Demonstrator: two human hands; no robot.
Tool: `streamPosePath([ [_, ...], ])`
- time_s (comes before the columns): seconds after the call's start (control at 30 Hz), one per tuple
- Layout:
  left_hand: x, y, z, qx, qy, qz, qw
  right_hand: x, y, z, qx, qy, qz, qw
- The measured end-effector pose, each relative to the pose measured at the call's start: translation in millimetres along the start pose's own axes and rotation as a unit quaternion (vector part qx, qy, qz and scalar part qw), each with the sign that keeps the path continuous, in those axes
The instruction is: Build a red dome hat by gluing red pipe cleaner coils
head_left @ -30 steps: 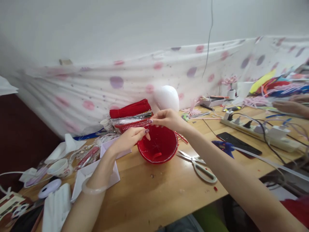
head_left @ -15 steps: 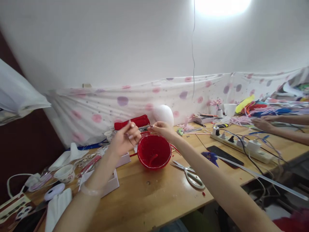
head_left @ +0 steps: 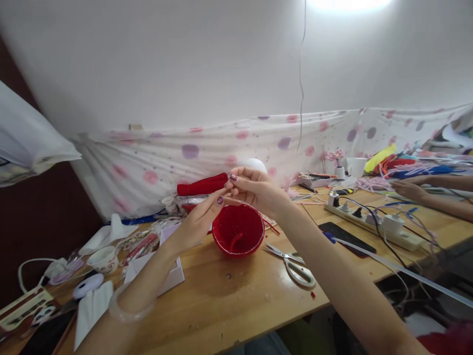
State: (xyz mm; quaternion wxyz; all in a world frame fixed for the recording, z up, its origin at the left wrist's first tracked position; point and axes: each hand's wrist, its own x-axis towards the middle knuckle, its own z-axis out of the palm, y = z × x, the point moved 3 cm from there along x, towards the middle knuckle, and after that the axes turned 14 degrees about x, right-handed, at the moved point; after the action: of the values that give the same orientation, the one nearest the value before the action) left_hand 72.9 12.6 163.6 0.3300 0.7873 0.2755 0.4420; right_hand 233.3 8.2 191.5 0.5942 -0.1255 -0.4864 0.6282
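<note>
Above a red bowl-shaped piece [head_left: 236, 239] with a pale rim, my two hands meet at the fingertips. My right hand [head_left: 258, 191] pinches thumb to finger; whatever lies in the pinch is too small to make out. Reaching up from the left, my left hand [head_left: 199, 219] has its fingers stretched out, their tips touching the right fingers. A short red fuzzy stem [head_left: 235, 241] curls inside the bowl-shaped piece. Behind the hands lie a bundle of red stems [head_left: 202, 185] and a white rounded form [head_left: 254, 164], partly hidden by my right hand.
Scissors [head_left: 299, 273] and a dark phone [head_left: 347, 238] lie at the right, near a power strip [head_left: 373, 224] with cables. White boxes [head_left: 173, 278] and a paper cup [head_left: 103, 259] stand left. Another person's hands [head_left: 414, 190] are at far right.
My left hand has come right and extended its curled fingers to meet the right fingertips. My right hand has turned, still pinching. The view has shifted slightly.
</note>
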Motion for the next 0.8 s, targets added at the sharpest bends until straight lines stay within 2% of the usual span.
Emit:
streamPosePath([
  [0.1, 0.0, 6.7, 11.7, -0.026, -0.080, -0.027, 0.996, -3.5, -6.6, 1.7, -0.047, 0.043, -0.051, 0.997],
  [0.17, 1.8, 11.0, 8.6, -0.026, -0.099, -0.043, 0.994, -3.0, -4.9, -3.6, -0.070, 0.069, -0.075, 0.992],
  [0.3, 2.7, 12.2, -14.6, 0.032, -0.056, -0.049, 0.997, 7.3, 14.3, -24.3, -0.079, 0.064, -0.054, 0.993],
  [0.43, 5.0, -0.8, -34.1, 0.172, 0.023, -0.021, 0.985, 24.6, 32.1, -48.7, -0.097, 0.036, -0.028, 0.994],
  [0.5, 8.7, -9.4, -36.1, 0.265, 0.049, 0.000, 0.963, 31.7, 39.1, -58.4, -0.105, 0.020, -0.004, 0.994],
  [0.6, 17.8, -20.3, -29.0, 0.388, 0.070, 0.030, 0.919, 38.5, 56.8, -65.6, -0.104, -0.004, 0.052, 0.993],
  [0.7, 29.8, -28.3, -15.3, 0.471, 0.084, 0.055, 0.876, 41.5, 86.0, -63.6, -0.091, -0.037, 0.129, 0.987],
  [0.8, 41.9, -37.9, -5.0, 0.530, 0.090, 0.071, 0.840, 40.0, 110.7, -61.3, -0.092, -0.078, 0.225, 0.967],
])
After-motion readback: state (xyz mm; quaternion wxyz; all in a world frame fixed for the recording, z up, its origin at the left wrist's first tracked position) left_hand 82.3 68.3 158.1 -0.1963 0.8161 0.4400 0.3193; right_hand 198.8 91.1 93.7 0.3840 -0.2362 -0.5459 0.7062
